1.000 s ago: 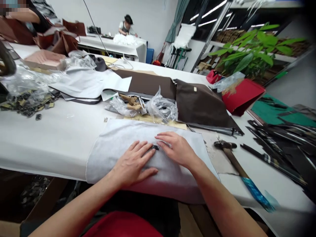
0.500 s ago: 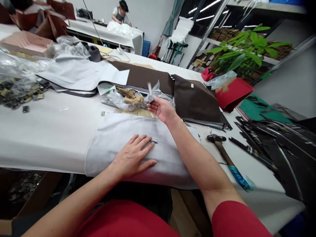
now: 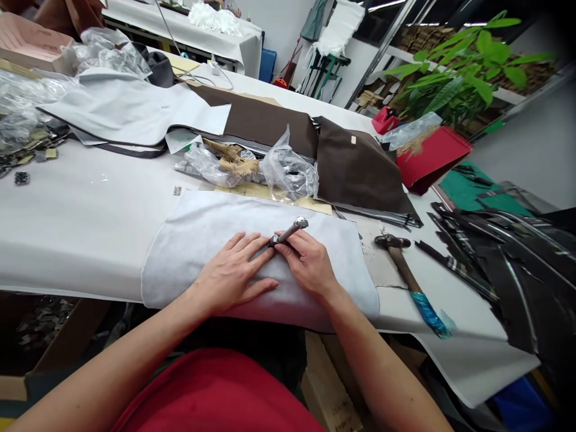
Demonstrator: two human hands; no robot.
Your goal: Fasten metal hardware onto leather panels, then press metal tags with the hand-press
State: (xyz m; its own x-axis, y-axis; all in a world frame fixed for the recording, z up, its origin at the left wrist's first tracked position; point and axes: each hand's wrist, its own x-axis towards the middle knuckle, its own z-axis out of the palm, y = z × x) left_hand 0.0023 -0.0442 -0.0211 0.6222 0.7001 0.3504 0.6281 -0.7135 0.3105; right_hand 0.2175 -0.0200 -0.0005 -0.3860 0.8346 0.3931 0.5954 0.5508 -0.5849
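Left hand [image 3: 238,269]: palm down, flat on the pale sheet [image 3: 180,252]; grip open, fingers outstretched, fingertips close by the foot of the metal tool [image 3: 290,231]. Right hand [image 3: 310,267]: grip closed on the tool, thumb and fingers pinching low on the shaft. Tool position: over the mid-part of the sheet, between the hands, broad head uppermost. Shaft slants in view; true tilt cannot be told. Contact at the foot partly hidden by fingers. Sheet lies on the counter [image 3: 90,234], near side draped over the front edge. Hammer [image 3: 407,270], handle end wrapped in blue, lies right of the sheet. Beyond it: clear plastic bag [image 3: 292,171], dark brown panel [image 3: 360,174].
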